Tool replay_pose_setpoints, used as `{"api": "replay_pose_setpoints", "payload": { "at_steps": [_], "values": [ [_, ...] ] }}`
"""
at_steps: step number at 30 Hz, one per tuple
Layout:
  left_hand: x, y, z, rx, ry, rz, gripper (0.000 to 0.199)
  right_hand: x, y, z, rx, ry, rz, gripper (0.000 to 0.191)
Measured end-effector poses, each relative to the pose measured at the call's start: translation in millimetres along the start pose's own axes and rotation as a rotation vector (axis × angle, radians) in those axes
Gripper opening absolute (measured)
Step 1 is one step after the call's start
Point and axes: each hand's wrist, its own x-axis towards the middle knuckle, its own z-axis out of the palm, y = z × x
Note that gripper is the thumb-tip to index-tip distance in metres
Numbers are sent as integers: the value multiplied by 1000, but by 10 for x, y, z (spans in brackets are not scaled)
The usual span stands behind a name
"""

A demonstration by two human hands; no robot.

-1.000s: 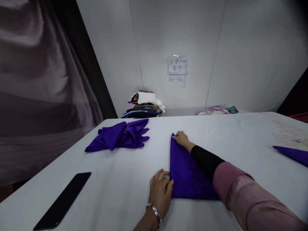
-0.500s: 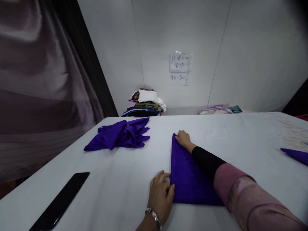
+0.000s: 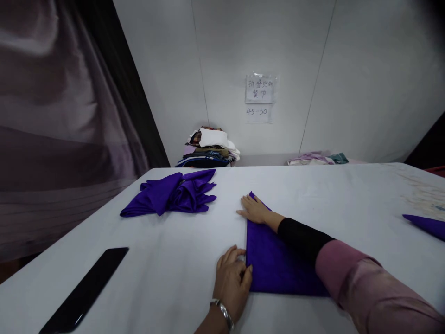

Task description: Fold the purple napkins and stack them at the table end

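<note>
A purple cloth napkin (image 3: 274,264), folded into a triangle, lies on the white table with its straight edge on the left and its point at the far end. My left hand (image 3: 231,278), wearing a silver bracelet, is curled at the napkin's left edge near the bottom corner; its thumb rests on the cloth. My right hand (image 3: 253,208) lies flat across the upper point, fingers stretched out over the left edge. The right forearm, in a black cuff and pink sleeve, hides part of the napkin's slanted right side.
A crumpled purple napkin pile (image 3: 174,192) sits at the back left of the table (image 3: 167,260). A flat black object (image 3: 88,287) lies at the front left. Another purple cloth piece (image 3: 426,226) is at the right. Folded fabrics (image 3: 208,150) are stacked behind the table.
My right hand has moved left and slightly nearer from the slanted side of the point, and its fingers are now spread flat across the point. My left hand has stayed put.
</note>
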Motion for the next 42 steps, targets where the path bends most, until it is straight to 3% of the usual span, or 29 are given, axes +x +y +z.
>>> {"api": "replay_pose_setpoints", "payload": {
  "at_steps": [15, 20, 24, 29, 32, 37, 42],
  "values": [
    [-3, 11, -24, -16, -32, -15, 21, 284, 215, 22, 102, 42, 76, 56],
    [1, 3, -12, 15, -51, -32, 20, 288, 235, -136, 141, 55, 111, 55],
    [5, 1, -6, 17, -52, -21, 23, 12, 197, -262, 132, 82, 99, 64],
    [4, 41, -18, 23, -25, 12, 22, -517, 74, -134, 5, -37, -18, 78],
    [2, 75, -37, 39, -29, 15, 20, -622, 40, -90, -36, -86, -27, 81],
    [-5, 94, -57, 49, -20, -9, 14, -754, -116, -225, -59, -92, -7, 81],
    [16, 83, -58, 57, -24, -12, 10, -1419, -430, -193, 48, -74, -147, 78]
  ]
}}
